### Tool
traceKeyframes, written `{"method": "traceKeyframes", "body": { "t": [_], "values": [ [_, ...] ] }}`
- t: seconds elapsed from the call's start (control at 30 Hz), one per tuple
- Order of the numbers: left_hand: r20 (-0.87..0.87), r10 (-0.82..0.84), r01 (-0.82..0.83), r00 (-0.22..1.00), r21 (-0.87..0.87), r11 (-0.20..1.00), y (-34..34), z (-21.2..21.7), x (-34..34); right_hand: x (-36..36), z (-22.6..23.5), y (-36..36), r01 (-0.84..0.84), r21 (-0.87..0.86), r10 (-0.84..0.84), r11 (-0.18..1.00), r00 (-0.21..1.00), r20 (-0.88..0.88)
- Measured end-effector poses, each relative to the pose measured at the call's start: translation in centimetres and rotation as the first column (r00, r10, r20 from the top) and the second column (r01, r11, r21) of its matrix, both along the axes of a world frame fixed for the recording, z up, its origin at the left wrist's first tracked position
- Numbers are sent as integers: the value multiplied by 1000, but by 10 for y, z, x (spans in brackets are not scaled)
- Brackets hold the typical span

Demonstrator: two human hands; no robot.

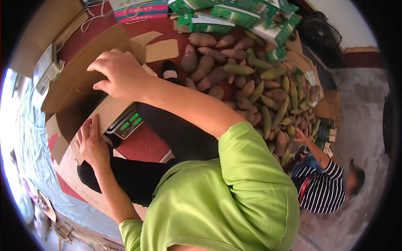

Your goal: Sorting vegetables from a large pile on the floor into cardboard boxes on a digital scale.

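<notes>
Landmark: digital scale [130, 126], display lit green. The open cardboard box [77, 79] stands to the scale's left, one flap partly covering it. Left hand [92, 144], left of the scale, lays its fingers across that flap; whether they grip cannot be told. Right hand [119, 75], beyond the scale, appears over the box, fingers parted and curved. Heaped tubers [274, 74] lie right of the scale; a co-worker [324, 188] reaches toward them, farther right.
</notes>
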State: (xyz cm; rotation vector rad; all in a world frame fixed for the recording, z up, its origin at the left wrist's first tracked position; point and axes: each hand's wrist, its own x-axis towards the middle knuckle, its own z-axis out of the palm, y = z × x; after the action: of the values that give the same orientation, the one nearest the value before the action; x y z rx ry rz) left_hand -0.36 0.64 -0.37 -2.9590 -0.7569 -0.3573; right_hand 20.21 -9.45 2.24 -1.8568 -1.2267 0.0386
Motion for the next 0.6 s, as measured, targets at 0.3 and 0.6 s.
{"method": "traceKeyframes", "body": {
  "t": [0.3, 0.6],
  "values": [
    [-26, -26, 28, 999, 82, 996, 0, -6, -1, 28, -89, -188, 594, 158, -505, 789, 773, -385],
    [-10, -21, 22, 1000, 109, 994, 1, -14, -1, -40, -252, -316, 486, -609, -760, 627, 556, -338]
  ]
}}
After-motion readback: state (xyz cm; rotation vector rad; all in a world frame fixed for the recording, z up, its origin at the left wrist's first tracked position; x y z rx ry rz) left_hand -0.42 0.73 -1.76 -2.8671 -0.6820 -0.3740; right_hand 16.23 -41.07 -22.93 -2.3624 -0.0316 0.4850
